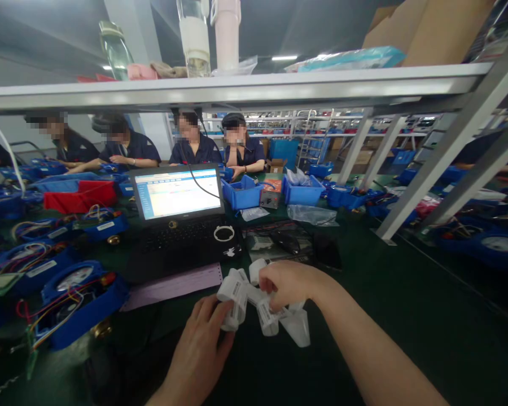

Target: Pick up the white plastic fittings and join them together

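A curled strip of white labels [267, 316] with small dark print loops between my hands, above the dark green tabletop [389, 321]. My left hand [207, 332] is closed around the rolled left end of the strip, thumb below and fingers on the side. At its upper right part, the fingers of my right hand [290, 282] are bent and pinched on the strip. One pale end of the strip hangs down below my right hand. The fingertips of the right hand are partly hidden by the loops.
An open laptop [182, 225] stands behind my hands, a pink printed sheet [173, 287] before it. A mouse [285, 241] lies to its right. Blue housings with wires [80, 304] crowd the left. Blue bins [243, 194] stand behind; several co-workers sit opposite. A shelf [237, 90] spans overhead.
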Motion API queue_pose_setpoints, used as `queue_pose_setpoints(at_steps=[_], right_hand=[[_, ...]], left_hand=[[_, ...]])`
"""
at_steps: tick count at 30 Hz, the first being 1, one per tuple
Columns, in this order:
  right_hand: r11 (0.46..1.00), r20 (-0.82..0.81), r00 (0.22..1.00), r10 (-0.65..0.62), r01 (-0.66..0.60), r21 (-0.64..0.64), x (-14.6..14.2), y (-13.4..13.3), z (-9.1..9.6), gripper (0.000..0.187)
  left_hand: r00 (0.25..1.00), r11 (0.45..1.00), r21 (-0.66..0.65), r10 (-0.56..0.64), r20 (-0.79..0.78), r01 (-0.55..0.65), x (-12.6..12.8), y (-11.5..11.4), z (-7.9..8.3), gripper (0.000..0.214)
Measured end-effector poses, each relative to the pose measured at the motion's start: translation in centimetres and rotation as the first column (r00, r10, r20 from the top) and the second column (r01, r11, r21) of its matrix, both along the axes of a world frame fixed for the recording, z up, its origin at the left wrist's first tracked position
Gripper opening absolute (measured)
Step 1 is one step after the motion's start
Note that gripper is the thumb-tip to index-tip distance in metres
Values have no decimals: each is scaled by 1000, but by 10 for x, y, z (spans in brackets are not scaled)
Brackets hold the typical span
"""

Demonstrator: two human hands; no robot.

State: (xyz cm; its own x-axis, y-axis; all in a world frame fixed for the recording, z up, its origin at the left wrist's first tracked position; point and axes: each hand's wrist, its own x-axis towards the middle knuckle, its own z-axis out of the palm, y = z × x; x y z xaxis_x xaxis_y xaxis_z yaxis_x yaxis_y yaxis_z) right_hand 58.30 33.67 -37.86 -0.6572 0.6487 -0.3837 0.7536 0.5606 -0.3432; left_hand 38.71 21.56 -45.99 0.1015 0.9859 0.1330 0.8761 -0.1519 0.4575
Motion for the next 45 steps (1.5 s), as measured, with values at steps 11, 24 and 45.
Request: queue_pose_setpoints(at_steps=[11, 24, 45], right_hand=[[983, -30, 995, 100, -103, -154, 3, 7, -3, 20], [958, -222, 974, -35, -31, -286, 43, 22, 2, 12], [963, -122, 991, -63, 92, 253, -14, -2, -22, 22]], left_hand=[[997, 998, -20, 62, 36, -62, 0, -4, 9, 35], [979, 988, -21, 155, 130, -154, 10, 4, 19, 35], [980, 984, -163, 105, 167, -77, 7, 49, 34, 17]])
